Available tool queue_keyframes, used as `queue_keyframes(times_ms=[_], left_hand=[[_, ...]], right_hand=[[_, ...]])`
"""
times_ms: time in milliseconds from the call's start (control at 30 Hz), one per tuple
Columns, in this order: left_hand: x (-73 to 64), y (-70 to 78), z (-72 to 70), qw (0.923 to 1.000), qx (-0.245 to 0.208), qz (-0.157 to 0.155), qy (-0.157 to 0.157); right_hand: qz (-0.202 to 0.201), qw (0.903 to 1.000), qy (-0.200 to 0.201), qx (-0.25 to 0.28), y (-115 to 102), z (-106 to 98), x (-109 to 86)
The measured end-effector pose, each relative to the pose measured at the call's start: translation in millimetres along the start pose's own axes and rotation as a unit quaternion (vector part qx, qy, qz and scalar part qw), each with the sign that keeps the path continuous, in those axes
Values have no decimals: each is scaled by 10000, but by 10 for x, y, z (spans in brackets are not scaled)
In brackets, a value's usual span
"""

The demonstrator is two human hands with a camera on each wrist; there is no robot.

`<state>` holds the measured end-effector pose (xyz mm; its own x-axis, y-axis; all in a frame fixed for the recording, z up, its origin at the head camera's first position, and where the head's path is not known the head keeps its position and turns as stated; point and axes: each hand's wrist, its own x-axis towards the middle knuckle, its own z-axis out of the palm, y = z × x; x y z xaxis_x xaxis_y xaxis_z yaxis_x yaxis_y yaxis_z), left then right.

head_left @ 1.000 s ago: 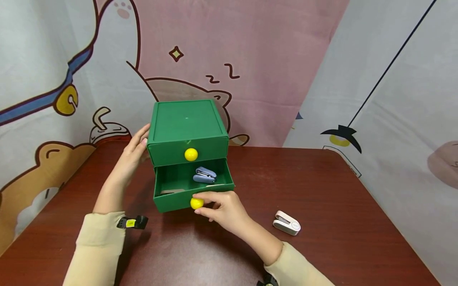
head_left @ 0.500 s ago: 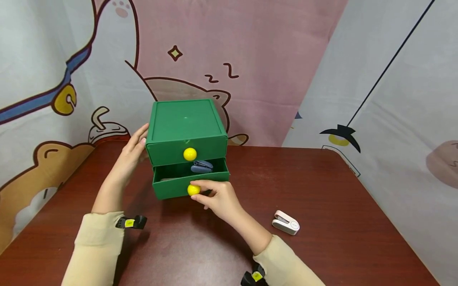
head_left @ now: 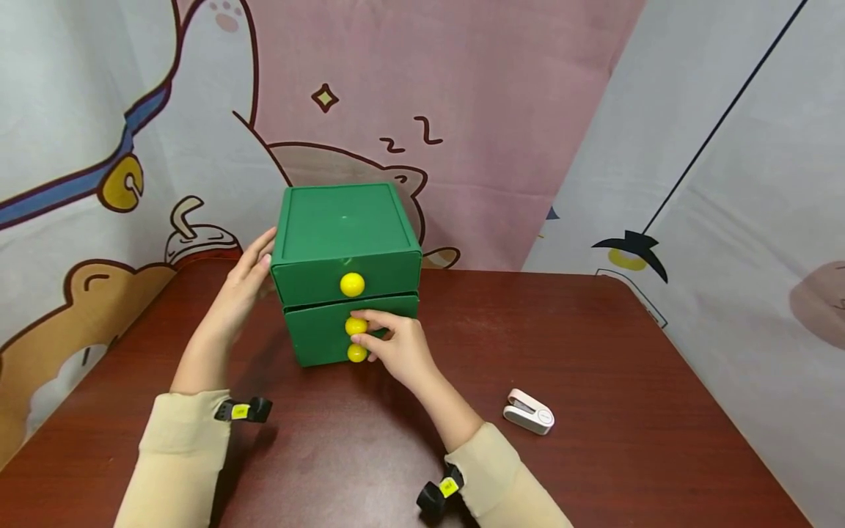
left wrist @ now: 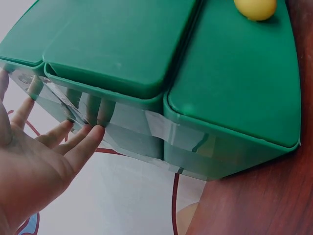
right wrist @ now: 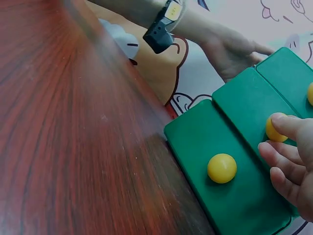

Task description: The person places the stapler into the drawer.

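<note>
A green drawer unit (head_left: 343,220) stands on the table, with three yellow knobs down its front. My right hand (head_left: 399,348) pinches the middle knob (head_left: 356,325) between thumb and fingers. That drawer's front lies about level with the others, and its contents are hidden. Just below is the bottom knob (right wrist: 222,168); the top knob (head_left: 353,284) sits above. With fingers spread and fairly straight, my left hand (left wrist: 41,161) touches the unit's clear-looking side wall. To the right of the unit, a small white stapler (head_left: 529,412) lies on the table, apart from both hands.
The dark red-brown wooden table (head_left: 634,367) stretches around the unit. A cartoon-printed cloth (head_left: 488,132) hangs behind it, near the unit's back. Black wrist bands with small devices (head_left: 244,410) sit at both cuffs.
My right hand has pushed the middle drawer inward by its knob, from well out to about level. The blue stapler inside has gone out of sight. My left hand has stayed in place.
</note>
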<state>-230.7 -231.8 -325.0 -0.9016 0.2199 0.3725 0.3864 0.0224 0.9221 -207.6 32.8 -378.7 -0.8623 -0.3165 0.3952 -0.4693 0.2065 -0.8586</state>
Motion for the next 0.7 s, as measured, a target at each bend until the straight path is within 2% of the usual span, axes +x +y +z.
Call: queue_keyframes(times_ms=[133, 267, 533, 700], left_hand=[[3, 5, 0, 10000, 29, -15, -10], [0, 7, -1, 9999, 97, -59, -4], [-5, 7, -2, 9999, 98, -114, -4], [1, 5, 3, 9999, 16, -147, 2]], right_hand=[[218, 9995, 67, 217, 33, 31, 50], [203, 9992, 55, 346, 50, 32, 62], [-142, 9992, -342, -118, 81, -54, 27], [-448, 9972, -422, -422, 61, -118, -13]])
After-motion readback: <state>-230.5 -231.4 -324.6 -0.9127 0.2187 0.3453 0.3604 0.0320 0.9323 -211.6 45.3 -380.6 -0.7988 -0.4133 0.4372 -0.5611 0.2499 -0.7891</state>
